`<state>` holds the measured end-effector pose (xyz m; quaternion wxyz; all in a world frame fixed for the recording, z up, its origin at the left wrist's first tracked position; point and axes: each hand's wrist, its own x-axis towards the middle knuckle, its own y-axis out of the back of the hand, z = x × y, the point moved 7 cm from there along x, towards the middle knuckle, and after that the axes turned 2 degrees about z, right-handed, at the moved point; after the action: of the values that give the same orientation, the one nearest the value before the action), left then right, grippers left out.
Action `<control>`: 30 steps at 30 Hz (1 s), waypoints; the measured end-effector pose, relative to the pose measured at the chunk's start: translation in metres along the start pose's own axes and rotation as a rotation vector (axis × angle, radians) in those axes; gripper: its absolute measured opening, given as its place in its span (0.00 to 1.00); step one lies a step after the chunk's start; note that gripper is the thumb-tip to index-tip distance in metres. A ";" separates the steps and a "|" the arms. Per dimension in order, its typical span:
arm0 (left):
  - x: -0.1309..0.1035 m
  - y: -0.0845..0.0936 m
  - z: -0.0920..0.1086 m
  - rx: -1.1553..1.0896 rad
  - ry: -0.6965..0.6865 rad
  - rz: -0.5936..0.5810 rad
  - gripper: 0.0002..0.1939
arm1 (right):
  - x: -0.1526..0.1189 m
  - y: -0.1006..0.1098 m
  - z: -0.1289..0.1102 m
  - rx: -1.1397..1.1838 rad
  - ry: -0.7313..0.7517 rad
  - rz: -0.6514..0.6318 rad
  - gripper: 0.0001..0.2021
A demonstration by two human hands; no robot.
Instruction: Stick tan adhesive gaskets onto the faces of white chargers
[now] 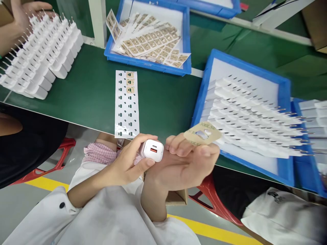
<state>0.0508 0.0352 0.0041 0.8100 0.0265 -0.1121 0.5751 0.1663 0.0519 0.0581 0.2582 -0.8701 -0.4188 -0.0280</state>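
Note:
My left hand (133, 160) is closed around a white charger (154, 150), whose end with two ports, one of them red inside, faces up. My right hand (186, 163) pinches a tan adhesive sticker (192, 135) with cut-outs between thumb and fingers, to the right of the charger and apart from it. Just beyond my left hand lies a white sticker sheet (126, 105) at the table's front edge. Three tan stickers (130, 82) are left on its far right corner; the other places on it show bare backing with holes.
A blue tray (148, 64) at the back holds piled sticker sheets (150, 41). On the right, another blue tray (283, 112) has rows of white chargers (245, 115) with prongs up. More chargers (43, 58) stand at left near another person's hand (21, 20). People sit on both sides.

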 end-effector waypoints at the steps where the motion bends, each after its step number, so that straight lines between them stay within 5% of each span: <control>1: 0.002 0.003 0.005 0.022 -0.042 0.003 0.23 | 0.001 0.000 -0.002 -0.004 -0.019 -0.040 0.16; 7: 0.011 0.011 0.028 0.119 -0.324 0.033 0.26 | -0.025 0.003 0.001 0.044 -0.347 -0.342 0.15; 30: 0.018 0.015 0.035 0.103 -0.386 0.035 0.21 | -0.041 0.004 0.011 0.058 -0.389 -0.387 0.13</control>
<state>0.0376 0.0507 0.0404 0.7608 0.1757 -0.2364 0.5783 0.1405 0.0258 0.0361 0.1875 -0.7551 -0.6197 0.1030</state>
